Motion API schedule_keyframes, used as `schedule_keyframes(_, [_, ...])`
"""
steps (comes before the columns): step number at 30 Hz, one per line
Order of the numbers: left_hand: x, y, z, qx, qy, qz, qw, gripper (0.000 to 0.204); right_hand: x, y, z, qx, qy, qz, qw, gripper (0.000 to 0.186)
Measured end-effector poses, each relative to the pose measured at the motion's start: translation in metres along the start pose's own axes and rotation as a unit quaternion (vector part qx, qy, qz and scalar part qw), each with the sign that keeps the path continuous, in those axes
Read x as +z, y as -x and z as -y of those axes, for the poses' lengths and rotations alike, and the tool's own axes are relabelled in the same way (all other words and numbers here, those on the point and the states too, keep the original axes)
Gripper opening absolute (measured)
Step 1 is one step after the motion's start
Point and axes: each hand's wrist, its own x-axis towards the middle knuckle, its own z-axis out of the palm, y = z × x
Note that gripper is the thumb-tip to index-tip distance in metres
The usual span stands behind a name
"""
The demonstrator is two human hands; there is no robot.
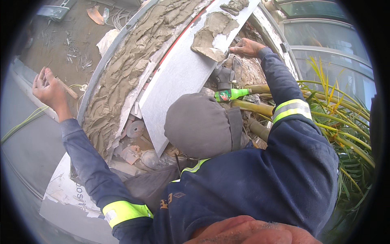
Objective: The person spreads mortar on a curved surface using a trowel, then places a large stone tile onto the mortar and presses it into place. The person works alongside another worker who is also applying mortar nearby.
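Note:
My left hand (48, 87) is raised at the left with bent fingers apart, beside a short piece of wood (68, 89). My right hand (246, 47) has its fingers closed at the right edge of a pale board (174, 83); what they grip is hard to make out. Patches of grey mortar (209, 42) lie on the board. A long curved strip of rough wet mortar (107, 91) runs beside it. A rounded grey cloth shape (199, 124), apparently my knee, covers part of the board's near end.
A green plastic bottle (229, 94) lies among rubble and palm stems (256, 107). Palm leaves (345, 138) fill the right side, below glass panels (325, 36). Dusty ground (63, 42) with scraps and coiled wire (120, 18) lies beyond the curved metal edge at upper left.

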Motion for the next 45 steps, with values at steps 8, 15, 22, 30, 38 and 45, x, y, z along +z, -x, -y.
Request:
schedule_keyframes(8, [-0.011,0.002,-0.011,0.009,0.004,-0.002,1.0,0.033,-0.037,-0.009,-0.003,0.124,-0.103,-0.086,0.983,0.045])
schedule_keyframes(15, [-0.029,-0.001,0.001,-0.02,0.047,-0.002,0.999,0.035,0.058,-0.007,-0.002,0.061,-0.136,-0.032,0.988,0.051])
schedule_keyframes(22, [-0.034,0.002,-0.003,-0.025,0.077,-0.026,0.996,0.033,0.085,0.061,0.033,0.018,0.077,-0.086,0.993,0.061])
schedule_keyframes(30, [-0.042,0.004,-0.012,-0.019,0.031,-0.025,0.999,0.038,0.137,0.069,0.082,-0.074,0.081,-0.232,0.967,0.037])
schedule_keyframes(38, [-0.047,0.01,-0.023,-0.01,-0.036,-0.013,0.999,0.039,0.241,0.074,0.105,-0.036,0.045,-0.322,0.945,0.025])
schedule_keyframes(45, [-0.051,0.011,-0.024,-0.016,0.014,-0.017,1.0,0.039,0.195,0.027,0.116,0.015,0.064,-0.318,0.946,0.024])
